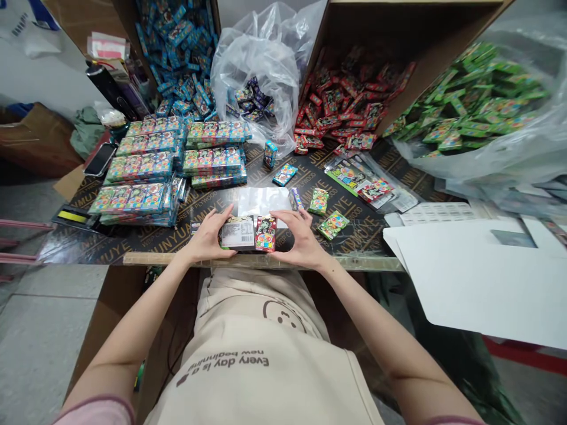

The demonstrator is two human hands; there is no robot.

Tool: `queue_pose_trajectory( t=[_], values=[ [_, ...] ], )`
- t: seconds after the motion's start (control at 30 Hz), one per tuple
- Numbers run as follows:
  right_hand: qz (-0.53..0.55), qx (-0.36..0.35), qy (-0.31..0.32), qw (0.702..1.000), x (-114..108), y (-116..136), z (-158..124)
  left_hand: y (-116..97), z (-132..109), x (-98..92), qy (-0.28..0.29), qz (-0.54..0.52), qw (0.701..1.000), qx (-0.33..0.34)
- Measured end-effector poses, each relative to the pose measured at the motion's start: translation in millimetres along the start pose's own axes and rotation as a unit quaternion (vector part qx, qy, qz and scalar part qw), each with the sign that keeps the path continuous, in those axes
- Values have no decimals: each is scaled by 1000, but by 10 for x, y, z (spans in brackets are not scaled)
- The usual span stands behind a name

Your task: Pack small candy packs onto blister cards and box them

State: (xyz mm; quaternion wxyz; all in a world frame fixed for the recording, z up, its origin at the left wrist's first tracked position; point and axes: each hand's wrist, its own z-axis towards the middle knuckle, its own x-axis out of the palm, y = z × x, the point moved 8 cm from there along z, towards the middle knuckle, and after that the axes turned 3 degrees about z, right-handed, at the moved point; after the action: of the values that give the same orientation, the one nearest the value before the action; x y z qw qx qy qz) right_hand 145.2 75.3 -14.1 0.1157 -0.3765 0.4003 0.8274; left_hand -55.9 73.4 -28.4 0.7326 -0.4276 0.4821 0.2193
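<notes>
Near the front edge of the table, my left hand (209, 235) grips the left end of a dark printed pack with a white barcode label (238, 234). Against the pack's right end stands a small red candy-style box (266, 234). My right hand (301, 239) closes around that box from the right, thumb below and fingers above. Just beyond my hands lies a clear plastic bag (261, 200). A purple box (295, 199) and two green boxes, one upright-looking (319, 201) and one slanted (333, 225), lie beside my right hand.
Stacks of wrapped multi-packs (133, 198) stand at the left. Behind are heaps of blue boxes (181, 53), red boxes (336, 106) and green boxes (478, 100). Two blue boxes, one standing (270, 154), sit mid-table. White card sheets (482, 271) overhang the right edge.
</notes>
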Motion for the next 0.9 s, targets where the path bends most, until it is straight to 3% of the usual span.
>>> queue_pose_trajectory(
  t=[0.2, 0.4, 0.6, 0.73, 0.8, 0.9],
  values=[
    [5, 2, -31, 1000, -159, 19, 61, 32, 19, -114, -29, -34, 999, -16],
    [52, -2, 73, 996, -46, -22, 118, -119, 37, -72, 2, -43, 999, 9],
    [6, 34, -38, 999, -73, 53, 57, -122, 44, -183, -64, -34, 997, -19],
    [24, 7, 20, 999, 60, 216, -1, -132, 68, -140, -59, -26, 998, -18],
    [-2, 48, -50, 998, -139, 31, -17, -81, 75, -103, -60, -17, 998, -26],
    [-74, 170, -218, 958, -637, -606, -146, 61, 83, 44, -25, 6, 998, -51]
  ],
)
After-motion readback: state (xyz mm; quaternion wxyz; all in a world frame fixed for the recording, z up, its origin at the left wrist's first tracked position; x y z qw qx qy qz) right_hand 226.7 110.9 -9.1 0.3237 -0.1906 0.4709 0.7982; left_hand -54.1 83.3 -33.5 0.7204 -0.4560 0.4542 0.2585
